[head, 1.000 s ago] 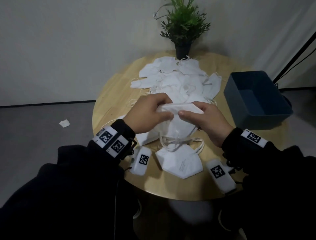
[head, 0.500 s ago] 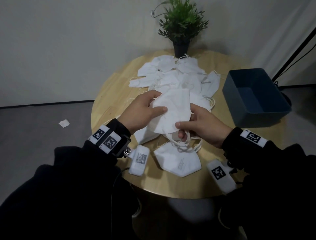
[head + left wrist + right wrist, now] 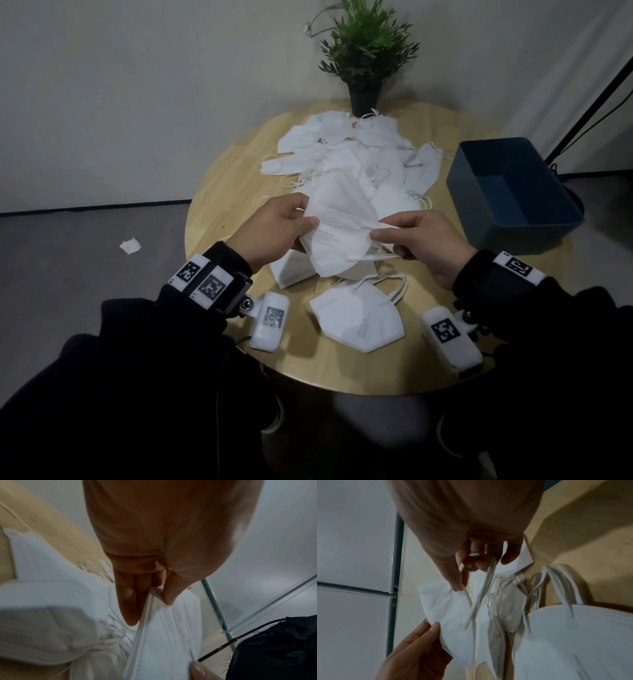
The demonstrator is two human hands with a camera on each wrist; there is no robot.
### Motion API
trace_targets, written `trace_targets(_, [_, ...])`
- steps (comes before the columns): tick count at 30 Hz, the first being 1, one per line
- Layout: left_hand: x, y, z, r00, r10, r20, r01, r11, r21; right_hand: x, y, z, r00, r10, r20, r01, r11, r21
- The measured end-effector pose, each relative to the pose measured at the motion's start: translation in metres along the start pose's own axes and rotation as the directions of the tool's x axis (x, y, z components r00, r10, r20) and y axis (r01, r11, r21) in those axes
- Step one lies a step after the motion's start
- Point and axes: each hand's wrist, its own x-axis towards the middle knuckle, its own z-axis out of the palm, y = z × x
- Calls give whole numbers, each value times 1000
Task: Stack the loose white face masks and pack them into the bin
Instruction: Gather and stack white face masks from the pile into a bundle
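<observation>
Stacking step, judged early — held mask (image 3: 337, 228) lifted above table (image 3: 219, 192), pinched at left edge by left hand (image 3: 274, 229), ear loops (image 3: 481, 582) hooked in right hand (image 3: 424, 246).

Next: square it onto near mask (image 3: 359, 315).

Bin (image 3: 513, 192) at right, seemingly empty.

Loose pile (image 3: 359, 154) behind, loops tangled — snag risk.
</observation>
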Motion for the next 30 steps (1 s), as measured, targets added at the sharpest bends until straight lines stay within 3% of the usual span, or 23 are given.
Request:
trace_targets(3, [-2, 0, 2, 1000, -7, 13, 7, 1000, -12, 0, 1, -1, 1000, -27, 10, 28, 999, -32])
trace_targets(7, [-4, 4, -3, 985, 160, -62, -153, 984, 94, 0, 0, -6, 993, -107, 52, 115, 971, -210])
trace_targets(11, [-10, 4, -1, 953, 303, -13, -287, 914, 287, -3, 2, -8, 985, -130, 114, 164, 912, -375])
trace_targets(17, [-10, -2, -1, 960, 279, 6, -263, 900, 348, -8, 1, -7, 974, -161, 162, 219, 861, -460])
trace_targets(27, [-12, -1, -5, 954, 297, 44, -293, 889, 353, -10, -3, -8, 978, -111, 179, 177, 892, -415])
trace_targets(30, [-13, -1, -7, 978, 208, 34, -207, 921, 331, -13, -5, -10, 984, -76, 162, 124, 941, -315])
